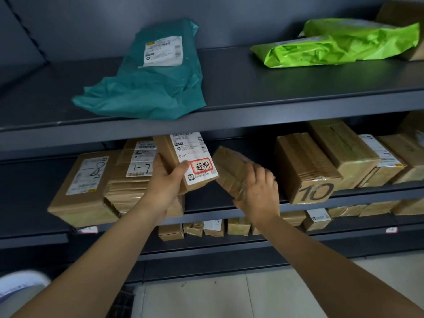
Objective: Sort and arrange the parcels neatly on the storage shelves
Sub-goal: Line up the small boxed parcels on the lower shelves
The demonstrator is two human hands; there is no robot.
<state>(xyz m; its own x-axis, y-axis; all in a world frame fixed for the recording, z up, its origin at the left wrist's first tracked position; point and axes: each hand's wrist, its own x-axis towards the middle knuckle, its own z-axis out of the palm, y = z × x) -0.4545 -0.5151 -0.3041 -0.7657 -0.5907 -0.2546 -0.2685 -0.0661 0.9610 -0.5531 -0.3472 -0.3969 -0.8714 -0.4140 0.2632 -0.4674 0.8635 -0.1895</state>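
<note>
The left hand [167,182] grips a small labelled box [195,154] by its lower end, thumb across the label. The box is tilted so the printed face can be read (probably to check its code). The right hand [258,191] is curled over a taped brown box [229,168] at the front of the middle shelf [206,213]. Both parcels are over the gap between the left stack [128,184] and the box marked 10 [305,166], the likely slot for them.

mailer [146,88] on shelf [275,104], boxes [305,166] below
</note>
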